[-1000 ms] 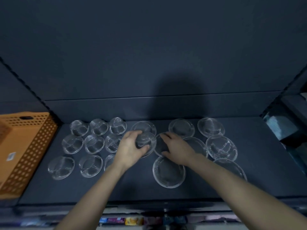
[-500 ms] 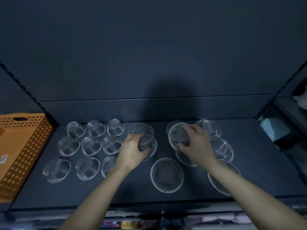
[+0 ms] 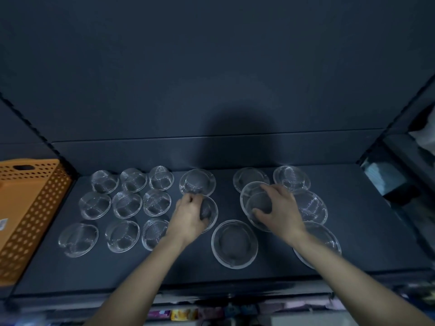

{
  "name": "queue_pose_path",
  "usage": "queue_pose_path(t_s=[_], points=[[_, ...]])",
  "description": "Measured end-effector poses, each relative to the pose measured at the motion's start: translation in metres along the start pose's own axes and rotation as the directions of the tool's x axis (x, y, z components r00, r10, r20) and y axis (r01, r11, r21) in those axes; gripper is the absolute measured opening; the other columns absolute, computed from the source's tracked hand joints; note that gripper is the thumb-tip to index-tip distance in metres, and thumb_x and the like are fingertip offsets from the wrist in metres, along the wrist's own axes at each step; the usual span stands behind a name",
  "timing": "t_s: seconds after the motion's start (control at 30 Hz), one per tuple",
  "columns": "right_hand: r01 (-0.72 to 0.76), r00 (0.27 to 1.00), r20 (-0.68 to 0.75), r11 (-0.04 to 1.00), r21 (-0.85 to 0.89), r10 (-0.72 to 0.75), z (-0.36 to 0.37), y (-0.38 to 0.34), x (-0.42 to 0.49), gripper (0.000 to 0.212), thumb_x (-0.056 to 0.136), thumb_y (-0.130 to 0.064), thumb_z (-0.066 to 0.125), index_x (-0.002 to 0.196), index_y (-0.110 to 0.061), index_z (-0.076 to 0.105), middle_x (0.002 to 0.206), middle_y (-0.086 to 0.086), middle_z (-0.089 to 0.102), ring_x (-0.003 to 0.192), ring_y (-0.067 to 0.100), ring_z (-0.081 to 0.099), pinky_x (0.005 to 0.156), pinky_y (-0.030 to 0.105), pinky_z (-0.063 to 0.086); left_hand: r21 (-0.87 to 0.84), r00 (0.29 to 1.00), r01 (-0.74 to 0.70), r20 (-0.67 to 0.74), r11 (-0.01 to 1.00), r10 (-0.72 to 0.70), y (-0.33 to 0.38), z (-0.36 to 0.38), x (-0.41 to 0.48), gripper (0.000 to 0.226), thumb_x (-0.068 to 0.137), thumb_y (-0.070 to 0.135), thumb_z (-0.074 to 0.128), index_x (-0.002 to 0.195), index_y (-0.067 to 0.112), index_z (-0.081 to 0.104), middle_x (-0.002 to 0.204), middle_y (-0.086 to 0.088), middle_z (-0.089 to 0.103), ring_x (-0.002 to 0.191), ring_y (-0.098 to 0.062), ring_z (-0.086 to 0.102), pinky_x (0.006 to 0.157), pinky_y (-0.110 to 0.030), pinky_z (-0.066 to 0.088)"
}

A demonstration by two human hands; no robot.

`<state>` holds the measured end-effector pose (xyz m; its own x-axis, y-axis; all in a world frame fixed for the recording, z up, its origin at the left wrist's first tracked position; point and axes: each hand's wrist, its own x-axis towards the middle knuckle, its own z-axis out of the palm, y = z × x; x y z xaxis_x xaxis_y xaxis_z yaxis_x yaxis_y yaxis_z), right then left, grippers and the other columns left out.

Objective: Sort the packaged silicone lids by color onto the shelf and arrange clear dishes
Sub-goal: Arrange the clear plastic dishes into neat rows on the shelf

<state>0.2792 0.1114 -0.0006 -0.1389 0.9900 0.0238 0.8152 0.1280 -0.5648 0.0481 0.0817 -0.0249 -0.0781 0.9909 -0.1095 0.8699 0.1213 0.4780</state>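
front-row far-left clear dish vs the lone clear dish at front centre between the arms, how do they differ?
The far-left front-row clear glass dish looks smaller than the lone front-centre clear round dish. The far-left dish shows dividing ridges and a mesh-like texture; the centre dish looks plain with a smooth base. The far-left dish sits in a three-by-three grid of similar dishes; the centre dish stands apart, between the left hand and right hand. Both are clear, untouched, and rest on the dark shelf.

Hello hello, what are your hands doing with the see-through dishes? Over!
Left hand gripping a small clear dish. Right hand holding a bigger clear dish above the shelf. Nothing blocking.
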Motion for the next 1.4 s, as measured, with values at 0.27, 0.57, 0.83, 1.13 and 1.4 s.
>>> queue_pose_path(t_s=[0.27, 0.57, 0.83, 1.13, 1.4], points=[[-0.016, 1.000, -0.012, 0.998, 0.057, 0.017, -0.002, 0.002, -0.004, 0.065, 0.074, -0.024, 0.071, 0.134, -0.020, 0.047, 0.131, 0.001, 0.046, 0.123, 0.022, 0.038, 0.102, 0.026, 0.029, 0.013, 0.993, -0.100, -0.057, 0.995, 0.100, -0.002, 0.003, 0.000, 0.053, 0.079, 0.026, 0.069, 0.127, 0.012, 0.053, 0.127, -0.008, 0.049, 0.121, -0.028, 0.044, 0.105, -0.031, 0.035], [-0.050, 0.996, -0.066, 0.995, 0.084, 0.056, -0.012, 0.015, -0.012, 0.064, 0.073, -0.023, 0.074, 0.132, -0.018, 0.050, 0.129, 0.003, 0.049, 0.120, 0.026, 0.043, 0.103, 0.033, 0.036, -0.014, 0.836, -0.420, 0.385, 0.908, 0.392, 0.038, 0.019, -0.028, 0.079, 0.070, 0.046, 0.074, 0.138, 0.024, 0.040, 0.139, 0.004, 0.041, 0.128, -0.014, 0.037, 0.108, -0.028, 0.031], [-0.097, 0.991, -0.081, 0.985, 0.140, 0.109, -0.015, 0.021, -0.016, 0.064, 0.073, -0.022, 0.075, 0.132, -0.018, 0.051, 0.124, 0.006, 0.051, 0.115, 0.026, 0.047, 0.102, 0.038, 0.039, -0.160, 0.895, -0.366, 0.210, 0.917, 0.394, 0.042, 0.013, -0.030, 0.071, 0.069, 0.037, 0.074, 0.134, 0.027, 0.047, 0.129, 0.007, 0.049, 0.121, -0.009, 0.042, 0.105, -0.018, 0.030], [-0.111, 0.990, -0.071, 0.981, 0.157, 0.123, -0.003, 0.013, -0.013, 0.061, 0.074, -0.026, 0.076, 0.129, -0.015, 0.052, 0.127, 0.008, 0.053, 0.118, 0.023, 0.048, 0.098, 0.029, 0.037, -0.031, 0.923, -0.359, 0.137, 0.933, 0.360, 0.000, 0.001, -0.059, 0.074, 0.069, 0.040, 0.071, 0.137, 0.026, 0.044, 0.137, 0.009, 0.044, 0.127, -0.010, 0.039, 0.108, -0.014, 0.026], [-0.093, 0.993, -0.065, 0.989, 0.112, 0.101, 0.004, 0.008, -0.012, 0.059, 0.072, -0.024, 0.078, 0.125, -0.011, 0.056, 0.122, 0.012, 0.057, 0.113, 0.025, 0.051, 0.098, 0.032, 0.039, 0.059, 0.908, -0.388, 0.194, 0.920, 0.370, -0.020, -0.005, -0.064, 0.073, 0.071, 0.032, 0.071, 0.138, 0.025, 0.042, 0.138, 0.007, 0.040, 0.130, -0.011, 0.031, 0.104, -0.008, 0.017]])
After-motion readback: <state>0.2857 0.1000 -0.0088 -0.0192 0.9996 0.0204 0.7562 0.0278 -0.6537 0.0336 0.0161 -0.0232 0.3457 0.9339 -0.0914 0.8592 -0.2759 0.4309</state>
